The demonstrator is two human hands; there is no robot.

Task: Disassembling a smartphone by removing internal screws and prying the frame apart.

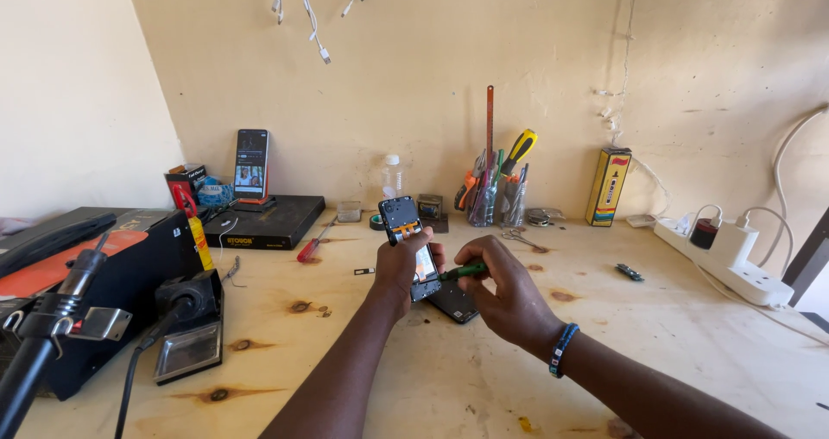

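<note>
My left hand holds an opened phone upright above the wooden bench, its bare circuit board and orange parts facing me. In my right hand is a small green-handled screwdriver, its tip set against the phone's lower half. A blue beaded band sits on my right wrist. Beneath both hands a dark phone back panel lies flat on the bench.
A soldering station and black cases fill the left. A phone on a stand, a plastic bottle, a tool holder, a yellow box line the wall. A red screwdriver lies nearby. White power strip at right.
</note>
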